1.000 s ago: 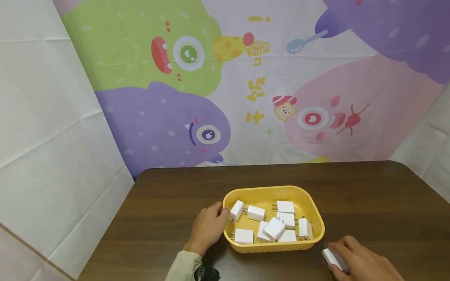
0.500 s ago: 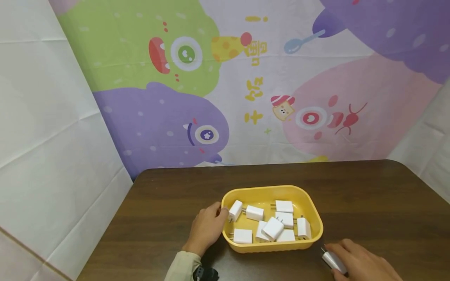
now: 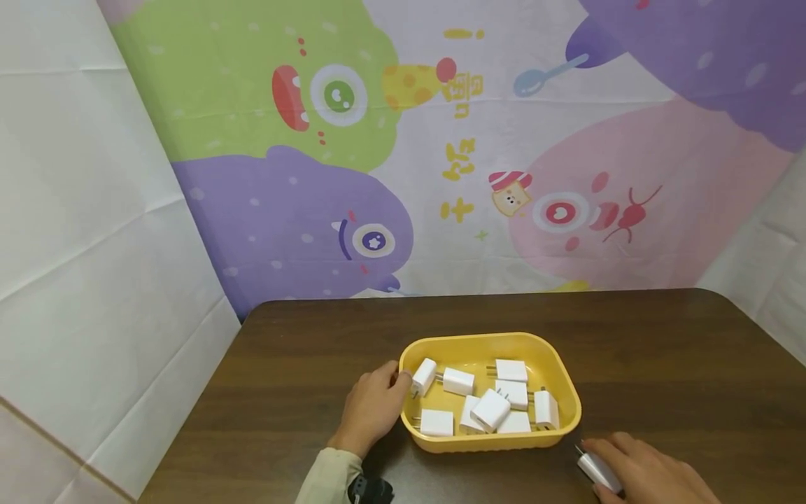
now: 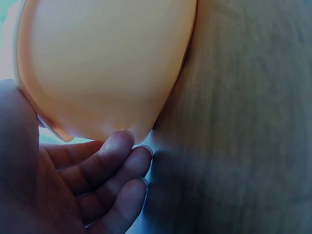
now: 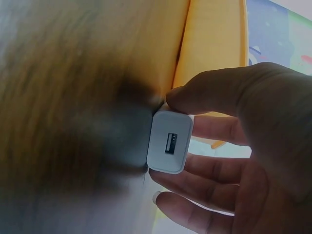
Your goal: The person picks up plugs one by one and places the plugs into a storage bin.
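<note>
A yellow plastic tray (image 3: 485, 444) stands on the table and holds several white plug adapters, one adapter (image 3: 491, 409) lying on top of others. At the tray's left end my left hand (image 3: 371, 411) grips the rim. In the left wrist view the fingertips (image 4: 117, 146) press the outer wall, with the thumb up at the rim. To the right of the tray, my right hand (image 3: 651, 465) holds one more white adapter (image 3: 598, 472) low at the table, its prongs toward the tray. The right wrist view shows this adapter's USB port (image 5: 170, 143) between thumb and fingers.
The dark wooden table (image 3: 302, 350) has rounded far corners. A cloth with cartoon monsters (image 3: 441, 140) hangs behind it. White sheets (image 3: 94, 210) cover the left and right sides. A black strap with a device (image 3: 370, 488) sits on the left wrist.
My right hand and the adapter it holds have shifted very slightly down at the tray's right. The left hand keeps its grip, and the adapters in the tray lie as before.
</note>
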Tool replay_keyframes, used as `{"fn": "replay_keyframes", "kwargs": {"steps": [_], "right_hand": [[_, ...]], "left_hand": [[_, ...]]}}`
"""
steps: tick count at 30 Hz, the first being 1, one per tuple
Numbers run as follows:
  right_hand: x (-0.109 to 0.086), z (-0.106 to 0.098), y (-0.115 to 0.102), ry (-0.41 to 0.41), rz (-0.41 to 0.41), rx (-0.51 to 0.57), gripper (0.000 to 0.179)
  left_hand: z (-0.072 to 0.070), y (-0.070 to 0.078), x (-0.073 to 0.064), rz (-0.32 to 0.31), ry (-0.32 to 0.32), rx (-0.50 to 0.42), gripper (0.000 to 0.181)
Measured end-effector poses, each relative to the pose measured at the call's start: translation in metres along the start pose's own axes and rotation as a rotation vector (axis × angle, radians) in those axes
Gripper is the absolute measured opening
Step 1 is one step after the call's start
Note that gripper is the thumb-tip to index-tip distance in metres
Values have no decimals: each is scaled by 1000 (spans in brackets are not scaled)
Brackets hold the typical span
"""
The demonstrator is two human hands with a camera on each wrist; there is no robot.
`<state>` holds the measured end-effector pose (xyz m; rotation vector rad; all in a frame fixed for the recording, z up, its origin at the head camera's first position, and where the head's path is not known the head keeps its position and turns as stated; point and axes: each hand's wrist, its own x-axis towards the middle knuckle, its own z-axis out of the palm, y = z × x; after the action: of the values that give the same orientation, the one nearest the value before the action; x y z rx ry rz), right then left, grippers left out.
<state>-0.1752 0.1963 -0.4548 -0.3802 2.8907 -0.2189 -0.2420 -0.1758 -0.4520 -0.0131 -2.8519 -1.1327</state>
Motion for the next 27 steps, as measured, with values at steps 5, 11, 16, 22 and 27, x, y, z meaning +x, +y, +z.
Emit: {"fn": "replay_keyframes", "kwargs": {"steps": [5,11,16,22,27], "right_hand": [[-3,1,1,25,-12,-19,53],[-4,0,3,26,-18,-25,53],[-6,-2,3,43,5,-19,52],[-8,-7,5,100,22,-15,51],[-11,-11,7,200,19,-10,51]], "left_hand": [[0,1,1,-6,-7,-4,27],[0,1,0,-9,-14,-10,27],[0,1,0,-9,-11,-11,26],[0,1,0,-8,-13,-4,25],[0,0,0,-6,-14,-7,25]]}}
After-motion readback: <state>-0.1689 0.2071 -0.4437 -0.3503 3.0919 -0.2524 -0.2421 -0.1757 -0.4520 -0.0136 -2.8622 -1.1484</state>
